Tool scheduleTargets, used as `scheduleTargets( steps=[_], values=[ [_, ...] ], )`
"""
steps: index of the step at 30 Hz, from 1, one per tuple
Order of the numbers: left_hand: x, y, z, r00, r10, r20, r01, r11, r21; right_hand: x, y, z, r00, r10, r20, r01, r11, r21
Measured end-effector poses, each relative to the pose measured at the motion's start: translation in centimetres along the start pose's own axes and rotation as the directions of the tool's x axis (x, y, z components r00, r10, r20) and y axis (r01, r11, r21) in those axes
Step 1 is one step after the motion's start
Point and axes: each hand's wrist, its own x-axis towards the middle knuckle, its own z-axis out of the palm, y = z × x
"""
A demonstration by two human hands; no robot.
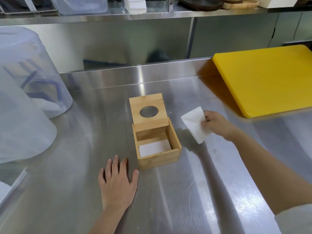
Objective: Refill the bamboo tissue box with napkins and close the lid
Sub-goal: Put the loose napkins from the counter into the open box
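Observation:
The bamboo tissue box (158, 157) stands in the middle of the steel counter. Its lid (148, 112), with a round hole, is swung up and stands open at the back. White napkins (152, 147) lie low inside the box. My right hand (214, 124) is shut on a stack of white napkins (194, 125), held in the air to the right of the box. My left hand (118, 181) lies flat on the counter with fingers spread, just in front and left of the box, its fingertips near the box's front left corner.
A yellow cutting board (265, 76) lies at the back right. Large translucent plastic containers (25, 102) stand at the left. A steel shelf (152, 14) above holds bins, a napkin stack (136, 5) and dark plates.

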Motion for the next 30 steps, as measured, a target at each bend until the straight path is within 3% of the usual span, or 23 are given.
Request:
scheduleTargets(
  steps=[5,9,12,17,22,30],
  values=[
    [0.0,0.0,-0.1,1.000,-0.001,0.011,0.000,1.000,0.018,-1.5,-4.8,0.0,0.934,-0.158,0.319,0.135,0.986,0.094],
    [0.1,0.0,-0.3,1.000,0.007,0.014,-0.007,0.999,0.034,-2.6,-8.5,1.1,0.848,-0.214,0.485,0.236,0.972,0.015],
    [0.0,0.0,-0.2,1.000,0.002,0.013,-0.003,1.000,0.029,-2.9,-10.7,2.7,0.779,-0.200,0.594,0.359,0.919,-0.160],
    [0.0,0.1,-0.3,1.000,-0.003,0.007,0.003,1.000,0.022,-2.2,-12.3,6.4,0.740,-0.096,0.666,0.475,0.776,-0.415],
    [-0.1,0.0,-0.2,1.000,0.001,-0.013,0.000,1.000,0.011,-1.4,-11.0,9.3,0.760,-0.023,0.649,0.525,0.610,-0.593],
    [-0.1,-0.1,0.0,1.000,0.009,-0.012,-0.009,0.999,0.032,-1.0,-10.5,11.0,0.757,0.039,0.652,0.499,0.609,-0.617]
  ],
)
